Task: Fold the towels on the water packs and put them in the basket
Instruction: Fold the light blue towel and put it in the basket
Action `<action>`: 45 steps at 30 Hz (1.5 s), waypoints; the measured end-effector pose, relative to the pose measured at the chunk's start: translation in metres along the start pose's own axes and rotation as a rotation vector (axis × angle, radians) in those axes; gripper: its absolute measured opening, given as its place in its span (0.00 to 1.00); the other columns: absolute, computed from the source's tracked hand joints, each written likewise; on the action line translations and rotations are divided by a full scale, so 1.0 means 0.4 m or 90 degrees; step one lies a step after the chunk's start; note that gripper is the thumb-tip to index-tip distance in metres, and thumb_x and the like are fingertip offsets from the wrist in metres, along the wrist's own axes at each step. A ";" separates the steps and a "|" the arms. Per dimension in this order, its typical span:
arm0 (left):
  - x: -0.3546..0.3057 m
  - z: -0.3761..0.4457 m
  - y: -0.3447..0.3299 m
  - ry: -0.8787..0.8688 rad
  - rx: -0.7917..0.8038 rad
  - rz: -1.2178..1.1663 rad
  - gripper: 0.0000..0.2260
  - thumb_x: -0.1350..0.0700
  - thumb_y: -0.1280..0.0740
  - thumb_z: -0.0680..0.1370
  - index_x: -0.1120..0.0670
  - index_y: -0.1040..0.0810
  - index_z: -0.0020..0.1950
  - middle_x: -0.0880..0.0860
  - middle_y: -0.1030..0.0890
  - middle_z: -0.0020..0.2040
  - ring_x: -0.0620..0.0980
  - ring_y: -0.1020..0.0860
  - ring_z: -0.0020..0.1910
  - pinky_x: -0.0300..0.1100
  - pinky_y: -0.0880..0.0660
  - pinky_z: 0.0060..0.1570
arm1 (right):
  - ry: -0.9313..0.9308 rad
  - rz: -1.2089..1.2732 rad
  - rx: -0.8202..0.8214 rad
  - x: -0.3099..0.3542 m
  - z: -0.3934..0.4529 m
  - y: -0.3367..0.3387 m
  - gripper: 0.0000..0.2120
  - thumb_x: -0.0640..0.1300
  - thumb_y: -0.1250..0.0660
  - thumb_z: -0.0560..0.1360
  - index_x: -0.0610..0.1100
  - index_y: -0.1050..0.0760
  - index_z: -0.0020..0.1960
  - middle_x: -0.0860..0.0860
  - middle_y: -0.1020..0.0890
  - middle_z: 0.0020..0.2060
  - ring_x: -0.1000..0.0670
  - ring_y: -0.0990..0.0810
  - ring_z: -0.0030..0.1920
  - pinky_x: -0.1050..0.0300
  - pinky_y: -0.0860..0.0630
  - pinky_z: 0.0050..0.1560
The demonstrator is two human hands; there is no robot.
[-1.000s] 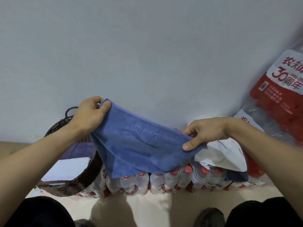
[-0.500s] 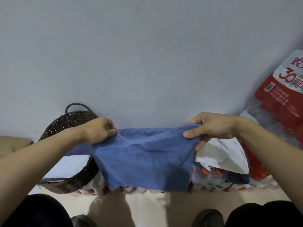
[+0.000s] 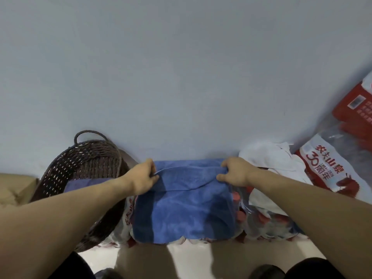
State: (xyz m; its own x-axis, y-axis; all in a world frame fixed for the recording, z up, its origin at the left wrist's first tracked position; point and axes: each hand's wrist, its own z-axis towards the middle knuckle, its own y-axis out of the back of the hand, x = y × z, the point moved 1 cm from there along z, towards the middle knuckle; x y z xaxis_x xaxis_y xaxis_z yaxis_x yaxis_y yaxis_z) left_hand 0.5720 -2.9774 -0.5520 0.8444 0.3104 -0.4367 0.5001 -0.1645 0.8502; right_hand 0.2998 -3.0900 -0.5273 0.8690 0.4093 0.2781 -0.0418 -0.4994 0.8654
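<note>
Water packs (image 3: 261, 216) under blue towel (image 3: 185, 210), lengthwise toward wall (image 3: 181, 77)

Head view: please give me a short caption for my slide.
Both hands, left hand and right hand, pinch a blue towel spread over the water packs beside a wicker basket.

Plain pale grey-blue wall (image 3: 181, 67) fills most of view, even dim light. Glossy cream floor (image 3: 201, 256) below. Cardboard box (image 3: 14, 190) at far left.

Blue towel (image 3: 187, 206), spread flat over water pack (image 3: 259, 220).
Dark wicker basket (image 3: 84, 158) to its left; white towel (image 3: 269, 160) crumpled right.
</note>
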 end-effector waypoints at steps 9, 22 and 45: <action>0.029 0.019 -0.077 -0.002 0.125 0.159 0.08 0.54 0.32 0.76 0.53 0.31 0.45 0.53 0.23 0.49 0.54 0.24 0.50 0.38 0.33 0.46 | 0.008 -0.201 0.087 0.005 0.024 -0.135 0.13 0.42 0.37 0.77 0.39 0.25 0.59 0.43 0.22 0.57 0.43 0.21 0.58 0.54 0.23 0.56; 0.066 0.036 -0.011 0.042 0.149 0.081 0.07 0.57 0.28 0.74 0.57 0.25 0.41 0.53 0.21 0.38 0.51 0.24 0.36 0.42 0.25 0.40 | -0.062 0.036 0.184 -0.069 0.022 -0.046 0.12 0.48 0.34 0.77 0.46 0.30 0.38 0.48 0.26 0.36 0.47 0.25 0.40 0.58 0.29 0.34; 0.018 0.155 -0.087 0.064 0.040 0.205 0.08 0.56 0.37 0.79 0.55 0.22 0.56 0.56 0.24 0.56 0.57 0.23 0.54 0.48 0.27 0.57 | -0.173 0.018 0.013 -0.123 0.186 -0.138 0.19 0.51 0.38 0.80 0.39 0.33 0.64 0.39 0.23 0.60 0.39 0.23 0.58 0.56 0.31 0.47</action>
State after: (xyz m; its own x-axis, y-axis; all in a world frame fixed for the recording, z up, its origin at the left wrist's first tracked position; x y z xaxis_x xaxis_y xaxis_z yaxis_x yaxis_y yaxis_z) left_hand 0.5725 -3.0274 -0.6029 0.9390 0.3240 -0.1150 0.2246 -0.3250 0.9187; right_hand 0.2960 -3.1393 -0.6199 0.9681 0.1773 0.1772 -0.0595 -0.5244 0.8494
